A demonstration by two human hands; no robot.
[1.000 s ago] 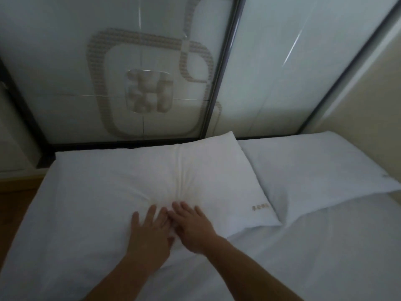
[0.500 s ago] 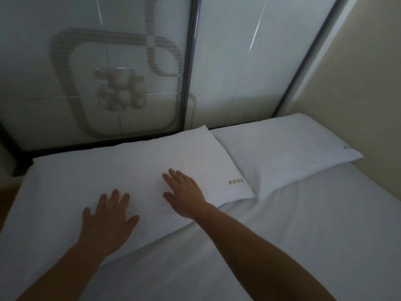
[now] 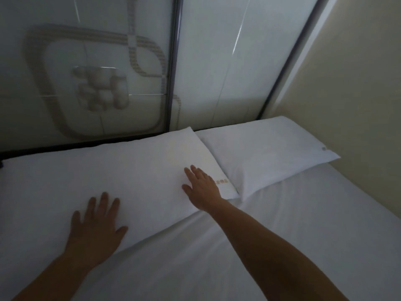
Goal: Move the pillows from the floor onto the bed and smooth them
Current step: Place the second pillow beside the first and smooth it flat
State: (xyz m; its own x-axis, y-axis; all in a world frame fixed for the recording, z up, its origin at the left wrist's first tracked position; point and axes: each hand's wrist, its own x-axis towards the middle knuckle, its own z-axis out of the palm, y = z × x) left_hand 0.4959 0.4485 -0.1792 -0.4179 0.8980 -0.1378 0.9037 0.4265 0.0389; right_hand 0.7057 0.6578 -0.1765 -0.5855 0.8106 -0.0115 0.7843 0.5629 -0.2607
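Note:
Two white pillows lie side by side at the head of the bed (image 3: pixel 303 235). The left pillow (image 3: pixel 121 170) is long and flat, with a small gold logo near its right corner. The right pillow (image 3: pixel 264 155) sits against the wall, and the left pillow's corner overlaps it. My left hand (image 3: pixel 95 227) lies flat, fingers spread, on the front edge of the left pillow. My right hand (image 3: pixel 201 187) presses flat on the same pillow near its right end, just beside the logo. Neither hand holds anything.
Behind the pillows stands a frosted glass partition (image 3: pixel 97 83) with a looping pattern and a dark metal post (image 3: pixel 172 72). A beige wall (image 3: pixel 358 94) runs along the bed's right side. White sheet covers the mattress in front of me.
My hands, together at the middle of the left pillow a second ago, have slid apart: the left hand toward the left, the right hand toward the pillow's right end. The central crease has flattened.

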